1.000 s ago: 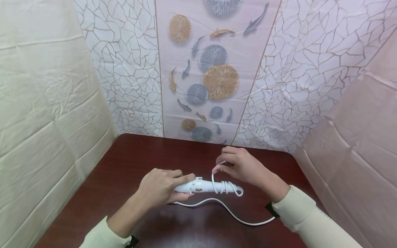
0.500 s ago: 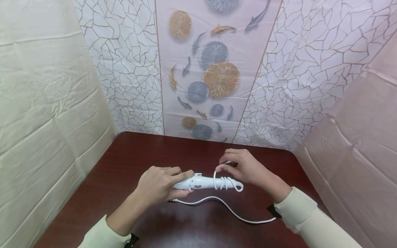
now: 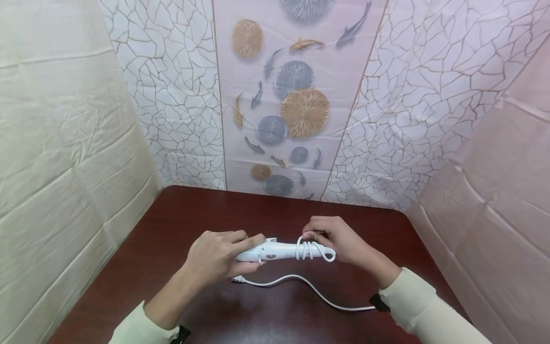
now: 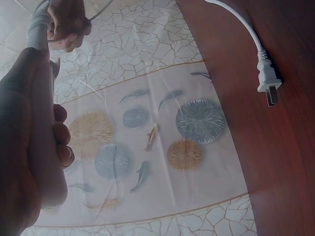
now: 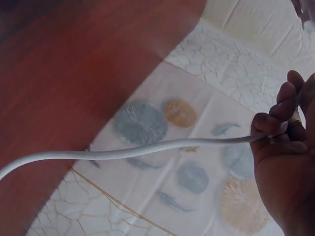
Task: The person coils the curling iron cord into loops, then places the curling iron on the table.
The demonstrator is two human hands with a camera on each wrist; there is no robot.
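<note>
My left hand [image 3: 212, 253] grips a long white appliance [image 3: 281, 251], which looks like a hair iron, by its left part. It is held level above the table, a small gold button showing on its side. Several turns of its white cord [image 3: 304, 250] are wound round the right end. At that end my right hand [image 3: 337, 236] pinches the cord between thumb and fingers. In the right wrist view a stretch of cord [image 5: 162, 147] runs out from the fist. In the left wrist view the fingers [image 4: 61, 132] curl round the hair iron [image 4: 47, 147].
The cord's loose length [image 3: 315, 290] curves across the dark red table [image 3: 193, 215], passing under the right sleeve. Its two-pin plug [image 3: 238, 279] lies below the left hand. Patterned cloth [image 3: 180, 119] hangs behind the table, with pale cloth walls [image 3: 64, 167] at both sides.
My right hand has come down a little and nearer the hair iron, drawing the cord loop tighter round it. The hair iron has shifted slightly left, and the plug shows more fully.
</note>
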